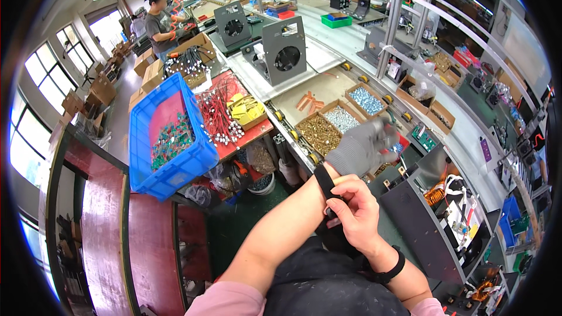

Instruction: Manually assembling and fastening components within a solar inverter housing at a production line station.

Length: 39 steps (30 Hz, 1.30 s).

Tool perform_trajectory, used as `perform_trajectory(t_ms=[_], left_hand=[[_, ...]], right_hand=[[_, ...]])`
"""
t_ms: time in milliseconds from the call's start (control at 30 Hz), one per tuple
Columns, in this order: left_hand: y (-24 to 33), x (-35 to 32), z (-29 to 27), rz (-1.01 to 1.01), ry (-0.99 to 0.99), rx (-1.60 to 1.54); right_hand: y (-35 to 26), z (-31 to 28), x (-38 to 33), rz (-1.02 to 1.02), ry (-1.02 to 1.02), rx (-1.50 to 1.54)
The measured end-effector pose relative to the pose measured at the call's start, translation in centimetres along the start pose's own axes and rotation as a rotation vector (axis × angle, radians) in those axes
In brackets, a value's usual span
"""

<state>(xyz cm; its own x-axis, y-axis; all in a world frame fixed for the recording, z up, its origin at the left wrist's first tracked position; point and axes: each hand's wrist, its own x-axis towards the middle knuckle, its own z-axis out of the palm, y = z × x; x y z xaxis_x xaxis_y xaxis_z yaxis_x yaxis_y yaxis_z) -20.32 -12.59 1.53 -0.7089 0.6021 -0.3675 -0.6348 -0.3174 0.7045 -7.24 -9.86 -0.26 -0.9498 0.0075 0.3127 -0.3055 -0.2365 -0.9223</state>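
My left hand [362, 149], in a grey work glove, reaches out over the parts boxes. Its fingers are spread, slightly blurred, with nothing seen in them. A black wristband [324, 182] circles the left wrist just below the glove cuff. My right hand [354, 210] is bare, its thumb and fingers closed on that wristband at the inner side of the wrist. Another black band [393, 266] sits on my right wrist. Beyond the glove are cardboard boxes of brass-coloured screws [319, 133], silver fasteners [341, 118] and bluish fasteners [366, 99].
An opened dark metal housing [410, 222] with copper coils and wires stands at my right. To the left are a blue crate [202, 164], red wires [216, 111] and yellow pieces [246, 108]. Grey fan panels [284, 52] stand ahead; a person [159, 26] works farther back.
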Motion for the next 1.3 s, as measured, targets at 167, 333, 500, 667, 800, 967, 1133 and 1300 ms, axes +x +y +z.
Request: perform_trajectory(t_ms=[167,333,500,667,800,967,1133,1300], left_hand=[[-2.2,4.3,-1.3,0.527,-0.043,0.459],[-6.4,-0.8,-7.7,0.542,-0.115,0.499],[-9.1,0.2,-8.8,0.533,-0.209,0.54],[-11.3,0.2,-10.5,0.532,-0.295,0.6],[-6.3,3.8,-4.7,0.555,0.114,0.959],[-3.6,4.5,-4.1,0.374,0.293,0.312],[-3.8,4.0,-3.1,0.994,0.551,1.265],[-1.7,5.0,-2.6,0.564,0.285,-0.073]], right_hand=[[-2.1,1.2,0.6,0.162,-0.093,-0.119],[-0.8,-0.1,1.7,0.582,-0.104,0.282],[-0.4,-0.5,2.9,0.486,-0.217,-0.005],[-1.7,-1.1,5.5,-0.35,-0.084,-1.065],[-1.3,-5.0,0.5,-0.077,0.317,-0.509],[3.1,-3.3,-5.9,0.612,0.032,0.091],[3.0,-2.0,-5.4,0.755,-0.004,0.16],[3.2,-1.9,-6.4,0.715,0.018,0.375]])
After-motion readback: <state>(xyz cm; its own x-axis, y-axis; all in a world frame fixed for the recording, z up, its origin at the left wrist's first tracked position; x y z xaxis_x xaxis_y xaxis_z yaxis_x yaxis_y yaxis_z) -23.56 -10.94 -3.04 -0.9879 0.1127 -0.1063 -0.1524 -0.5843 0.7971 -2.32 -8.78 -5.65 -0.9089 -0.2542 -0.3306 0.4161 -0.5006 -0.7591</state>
